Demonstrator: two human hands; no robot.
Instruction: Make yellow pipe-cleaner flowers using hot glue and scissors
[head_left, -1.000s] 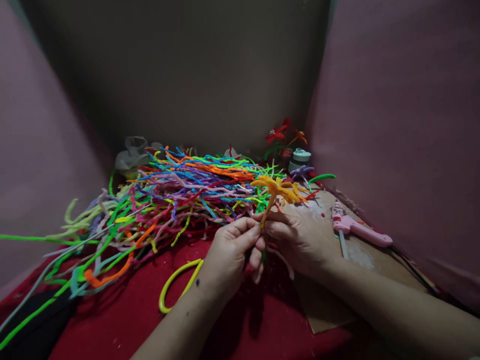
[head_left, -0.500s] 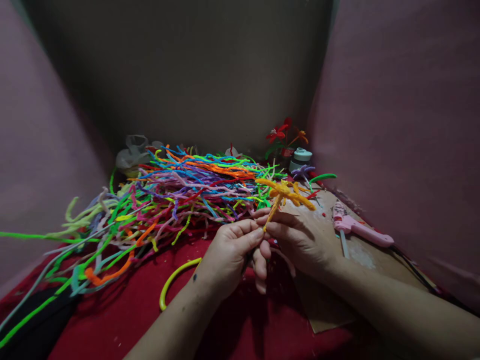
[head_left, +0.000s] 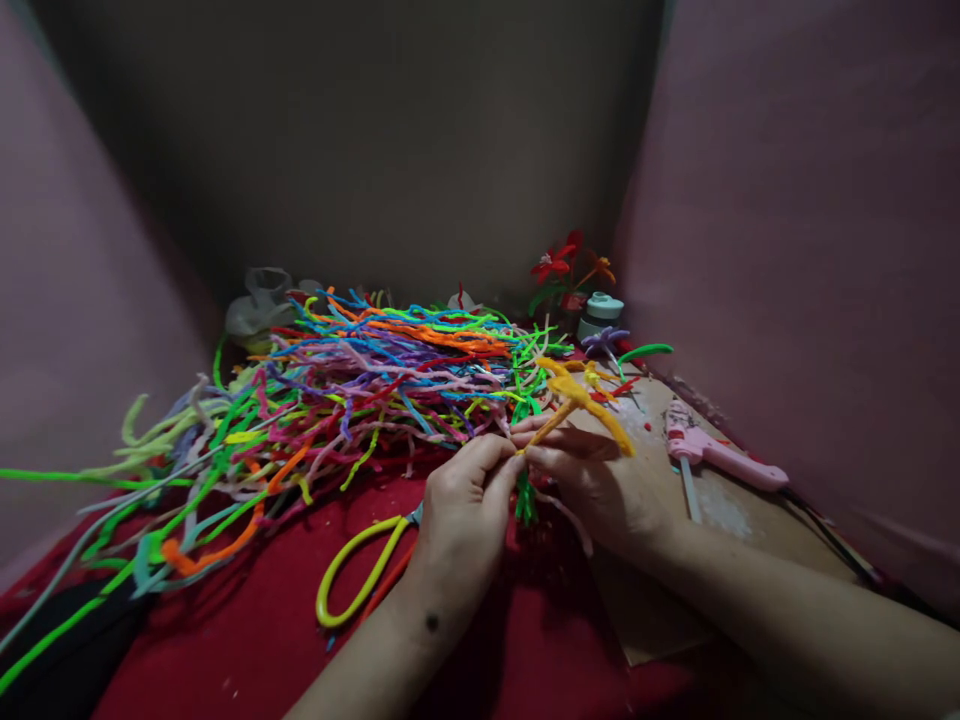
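Note:
An orange-yellow pipe cleaner flower point(head_left: 576, 388) tilts up to the right, its petals spread above my fingers. My left hand point(head_left: 465, 520) pinches the low end of its stem between thumb and forefinger. Close against it, my right hand point(head_left: 600, 490) also has its thumb and fingers closed on the stem. Behind and below the fingertips shows a green pipe cleaner bunch point(head_left: 527, 503), partly covered by the hands. Scissors with a yellow handle loop point(head_left: 324, 590) lie beside my left wrist, which hides part of them.
A big heap of coloured pipe cleaners point(head_left: 390, 370) spreads behind and left. To the right, a pink glue gun point(head_left: 720, 458) rests on a brown board point(head_left: 652, 395). Red flowers point(head_left: 553, 264), a lidded jar point(head_left: 602, 315) and a purple flower point(head_left: 604, 342) stand farther back.
My left hand has turned and its lower fingers have curled in, uncovering the green bunch and more of the scissors. The orange-yellow flower has tipped over to the right.

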